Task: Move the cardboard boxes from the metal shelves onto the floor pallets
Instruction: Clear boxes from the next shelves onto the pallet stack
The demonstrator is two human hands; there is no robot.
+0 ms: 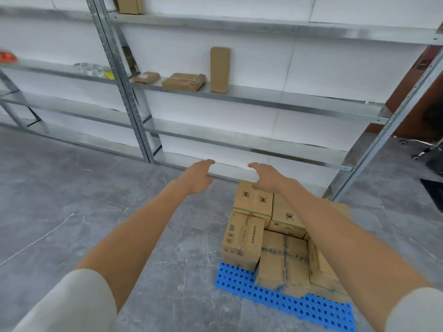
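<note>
Status: task partly complete.

1. Done. I count at least five cardboard boxes (253, 200) on the blue pallet (249, 292), which lies on the grey floor (72, 188) at the near right. They stand packed against one another in two levels. The near edge of the pallet is bare.

2. Left. On the middle level of the metal shelves (299, 101) I see three boxes: a tall box (220, 69) standing upright, a flat box (183, 81) just to its left, and a small box (146, 77) further left, close to the upright post. A fourth box (130, 4) sits on the top level at the far left, cut off by the frame edge. The lower levels in this bay show no boxes.

3. Hands. The left hand (199, 176) and the right hand (266, 176) are both stretched forward toward the shelves, palms down, apart from each other. The fingers of each are loosely bent and spread, and neither hand holds or touches anything. The right hand hangs above the far box of the pile.

4. Judgement. The next pick is probably one of the three middle-level boxes, with the top one needing a higher reach.
</note>
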